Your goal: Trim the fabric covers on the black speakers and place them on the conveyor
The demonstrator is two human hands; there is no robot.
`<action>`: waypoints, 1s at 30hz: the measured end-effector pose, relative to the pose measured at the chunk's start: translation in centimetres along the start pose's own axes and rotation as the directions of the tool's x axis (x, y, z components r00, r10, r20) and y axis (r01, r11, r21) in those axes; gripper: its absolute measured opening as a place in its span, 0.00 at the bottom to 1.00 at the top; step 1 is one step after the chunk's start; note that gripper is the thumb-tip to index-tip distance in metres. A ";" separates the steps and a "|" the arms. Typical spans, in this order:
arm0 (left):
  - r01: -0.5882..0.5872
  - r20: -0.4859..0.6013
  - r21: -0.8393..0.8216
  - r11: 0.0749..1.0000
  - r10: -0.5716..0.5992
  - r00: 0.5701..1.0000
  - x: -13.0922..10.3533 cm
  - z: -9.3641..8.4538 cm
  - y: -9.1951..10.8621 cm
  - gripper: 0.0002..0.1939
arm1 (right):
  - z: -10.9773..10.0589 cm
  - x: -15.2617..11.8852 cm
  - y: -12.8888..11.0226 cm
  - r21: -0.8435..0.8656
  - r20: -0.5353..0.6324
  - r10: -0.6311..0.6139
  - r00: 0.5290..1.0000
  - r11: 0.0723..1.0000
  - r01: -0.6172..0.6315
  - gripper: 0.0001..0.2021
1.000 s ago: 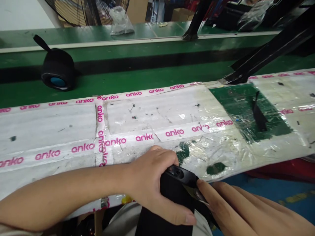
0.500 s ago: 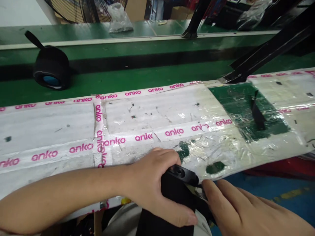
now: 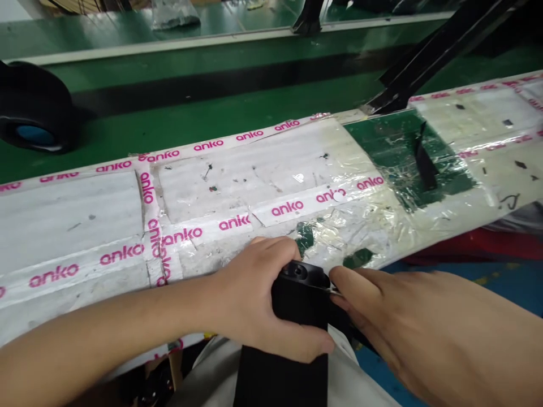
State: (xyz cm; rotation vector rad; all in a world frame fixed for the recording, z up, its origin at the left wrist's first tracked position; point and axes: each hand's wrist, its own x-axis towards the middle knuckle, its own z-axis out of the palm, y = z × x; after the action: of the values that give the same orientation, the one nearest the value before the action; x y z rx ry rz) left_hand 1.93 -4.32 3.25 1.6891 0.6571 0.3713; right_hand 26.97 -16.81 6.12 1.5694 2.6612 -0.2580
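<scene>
A long black object point(image 3: 284, 367) with a hard black end piece point(image 3: 303, 273) stands over my lap at the bench's near edge. My left hand point(image 3: 271, 305) wraps round it just below that end piece, thumb across its near face. At its right side, my right hand point(image 3: 394, 316) is closed with thumb and fingers pinched by the end piece. A thin, shiny edge shows at those fingertips, but most of what they hold is hidden. A black strap-like part runs down beneath my right hand.
White sheeting with pink-lettered tape point(image 3: 237, 192) covers the near bench. A black strip point(image 3: 424, 161) lies on a green patch at the right. Behind are a round black speaker-like object point(image 3: 34, 107), a slanted black post point(image 3: 428, 62) and a plastic bag point(image 3: 173, 14).
The view has shifted, so the bench and round object appear farther left and higher. My right hand has turned and moved up closer against the end piece. My left hand keeps its hold.
</scene>
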 end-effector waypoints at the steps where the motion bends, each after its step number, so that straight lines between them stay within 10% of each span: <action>1: -0.006 0.001 0.007 1.000 0.006 1.000 0.0 0.0 -0.1 0.32 | 0.0 0.1 -0.1 -0.022 -0.006 -0.007 1.000 1.000 0.006 0.15; 30: -0.060 0.005 0.031 0.998 0.060 0.998 -0.1 0.1 -1.0 0.35 | 1.7 -0.5 -1.2 -0.063 -0.138 -0.005 0.990 0.998 -0.004 0.27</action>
State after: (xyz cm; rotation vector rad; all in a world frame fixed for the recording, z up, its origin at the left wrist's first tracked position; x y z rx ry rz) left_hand 1.72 -4.32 2.26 1.7413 0.6136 0.4020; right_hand 26.10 -18.08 4.67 1.6244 2.7422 -0.0667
